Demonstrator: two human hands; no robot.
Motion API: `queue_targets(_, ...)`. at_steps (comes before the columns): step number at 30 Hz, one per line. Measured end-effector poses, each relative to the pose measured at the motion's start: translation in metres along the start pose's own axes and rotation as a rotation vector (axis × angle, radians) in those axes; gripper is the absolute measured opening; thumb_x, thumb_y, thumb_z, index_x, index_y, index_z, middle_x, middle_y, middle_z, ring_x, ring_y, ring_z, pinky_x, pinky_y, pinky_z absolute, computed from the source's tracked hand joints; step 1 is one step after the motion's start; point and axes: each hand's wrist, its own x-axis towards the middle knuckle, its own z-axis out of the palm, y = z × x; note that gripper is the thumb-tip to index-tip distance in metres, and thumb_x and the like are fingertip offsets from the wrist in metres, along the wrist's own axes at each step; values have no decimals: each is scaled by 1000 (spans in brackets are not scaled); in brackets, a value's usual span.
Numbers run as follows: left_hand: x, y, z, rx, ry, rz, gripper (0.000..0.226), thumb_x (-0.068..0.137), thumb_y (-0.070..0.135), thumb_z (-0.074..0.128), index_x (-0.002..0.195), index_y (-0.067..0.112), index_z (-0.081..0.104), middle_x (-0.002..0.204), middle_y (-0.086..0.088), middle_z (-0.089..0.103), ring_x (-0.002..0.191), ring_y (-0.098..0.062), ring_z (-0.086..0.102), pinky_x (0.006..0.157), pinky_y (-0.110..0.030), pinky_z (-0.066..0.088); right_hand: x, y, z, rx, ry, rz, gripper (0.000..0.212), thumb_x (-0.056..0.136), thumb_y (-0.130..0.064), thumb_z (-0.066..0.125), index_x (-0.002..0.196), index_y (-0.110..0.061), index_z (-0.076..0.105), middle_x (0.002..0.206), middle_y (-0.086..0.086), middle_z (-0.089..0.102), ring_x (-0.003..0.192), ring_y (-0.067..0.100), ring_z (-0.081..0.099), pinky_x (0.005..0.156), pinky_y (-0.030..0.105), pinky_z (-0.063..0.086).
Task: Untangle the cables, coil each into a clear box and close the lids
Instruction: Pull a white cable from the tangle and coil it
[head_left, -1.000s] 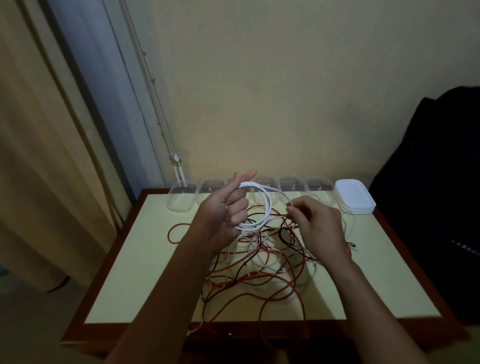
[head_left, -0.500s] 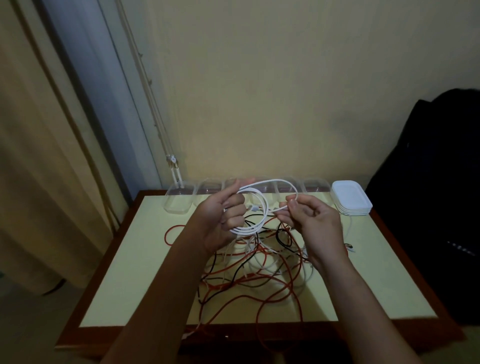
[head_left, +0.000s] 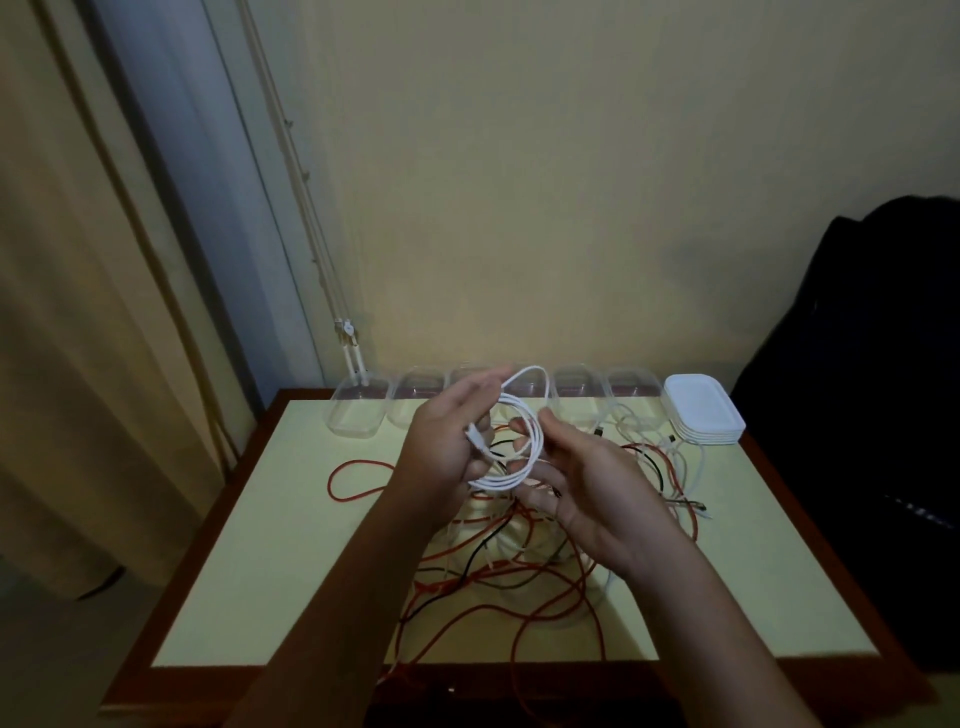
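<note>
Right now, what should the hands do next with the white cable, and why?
Probably lower the white cable into a clear box: it already looks coiled in the left hand, and the boxes stand open just behind it.

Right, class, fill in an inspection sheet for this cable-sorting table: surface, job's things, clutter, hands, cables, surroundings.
surface: pale yellow table top with a dark wooden edge.
job's things: row of clear boxes, lids off, along the far edge; stack of white lids at the far right corner.
clutter: nothing seen.
hands: left hand holds the white coil; right hand is open, its fingers at the coil.
cables: tangle of red, black and white cables mid-table; red strands hang over the near edge.
surroundings: curtain on the left, plain wall behind, dark bulky shape on the right.
</note>
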Motion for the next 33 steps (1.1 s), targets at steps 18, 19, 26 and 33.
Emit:
queue_targets(18,-1,34,-17,-187,-50,0,33,104,21,44,126,3,61,55,8,19,38,-1,17,36,-17,10,8,-15,-46,-579,126,-446,9,94,-6,67,94,-3,75,84,12,78,79,29,76,72,30,61)
queue_targets(19,-1,36,-19,-194,-52,-10,33,104,22,43,125,3,60,54,8,19,38,-1,17,36,-17,10,9,-17,-52,-598,174,-472,9,94,-5,67,93,-4,76,82,12,78,79,30,76,73,30,62)
queue_targets(26,-2,39,-11,-355,-110,-130,33,101,26,44,119,5,62,51,9,16,42,-6,5,32,-16,10,12,-26,-73,-953,451,-747,9,91,-17,73,87,-24,79,76,-14,76,79,2,72,75,23,55)
queue_targets(33,-1,39,-6,-589,-156,-200,32,94,26,48,113,7,65,45,8,23,41,-8,5,30,-16,11,19,0,-80,-1435,595,-1181,10,89,-28,73,94,-24,81,85,-9,73,78,22,56,75,37,39)
